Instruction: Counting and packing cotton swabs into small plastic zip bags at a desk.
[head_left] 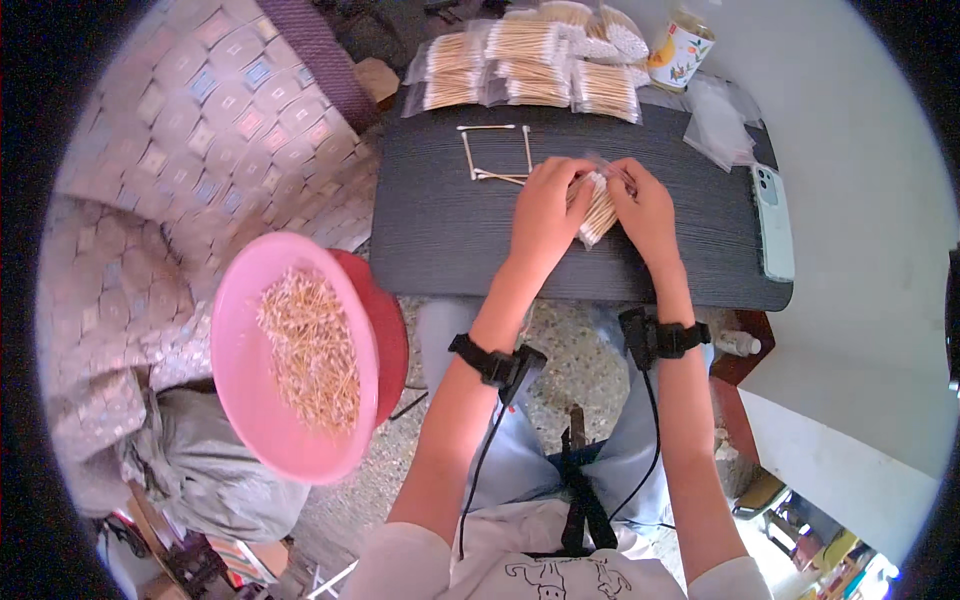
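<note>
Pink bowl [290,360] of loose swabs sits at eight o'clock; filled packets [525,65] lie at twelve. Your left hand [545,210] and right hand [645,205] both grip a pale swab bundle [598,212] in clear plastic, mid-tabletop [440,220].

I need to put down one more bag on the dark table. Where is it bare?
Bare: the table's left-front part, between the loose cotton swabs and the near edge. Crowded: the far edge with packed swab bags, the middle where both hands hold a bundle, and the phone side.
</note>
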